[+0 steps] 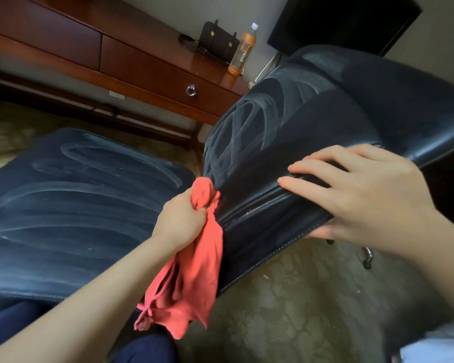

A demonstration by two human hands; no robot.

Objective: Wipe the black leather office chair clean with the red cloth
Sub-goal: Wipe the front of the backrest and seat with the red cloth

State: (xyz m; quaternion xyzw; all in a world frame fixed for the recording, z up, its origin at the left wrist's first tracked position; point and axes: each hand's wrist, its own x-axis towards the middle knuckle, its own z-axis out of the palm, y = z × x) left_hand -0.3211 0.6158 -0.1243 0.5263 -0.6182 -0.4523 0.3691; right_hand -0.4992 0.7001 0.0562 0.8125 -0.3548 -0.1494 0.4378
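The black leather office chair fills the view: its seat [71,205] at left and its backrest [286,132] at right, both streaked with pale wipe marks. My left hand [181,221] is shut on the red cloth [194,279], pressing a bunched end into the crease where seat and backrest meet; the rest of the cloth hangs down. My right hand [364,195] grips the side edge of the backrest, fingers spread over the front and thumb underneath.
A wooden desk [147,66] with drawers stands behind the chair, holding a dark bag [218,43] and an orange drink bottle [243,51]. A dark monitor [344,22] is at top right. Patterned carpet [312,297] lies below, with a chair caster [367,258].
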